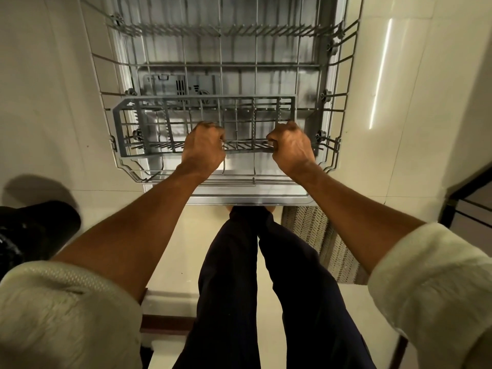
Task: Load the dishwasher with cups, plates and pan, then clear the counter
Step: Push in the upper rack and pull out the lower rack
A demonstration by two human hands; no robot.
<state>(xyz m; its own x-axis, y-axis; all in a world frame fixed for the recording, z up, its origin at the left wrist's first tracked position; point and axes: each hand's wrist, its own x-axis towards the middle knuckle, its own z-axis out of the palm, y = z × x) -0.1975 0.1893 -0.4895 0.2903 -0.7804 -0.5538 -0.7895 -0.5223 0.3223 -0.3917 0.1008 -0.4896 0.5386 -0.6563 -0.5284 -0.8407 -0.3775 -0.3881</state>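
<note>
The dishwasher's lower wire rack (343, 83) is pulled out over the open door (250, 199) below me. A long grey plastic cutlery basket (149, 123) lies across the rack's front. My left hand (203, 146) grips the basket's near rail left of centre. My right hand (291, 146) grips the same rail further right. Both fists are curled tight round the rail. No cups, plates or pan are in view, and the rack holds nothing but the basket.
Pale floor tiles (48, 102) lie on both sides of the door. A black object (37, 230) sits at the left edge. A patterned mat (322, 241) lies right of my legs, with a dark metal frame (463, 201) beyond it.
</note>
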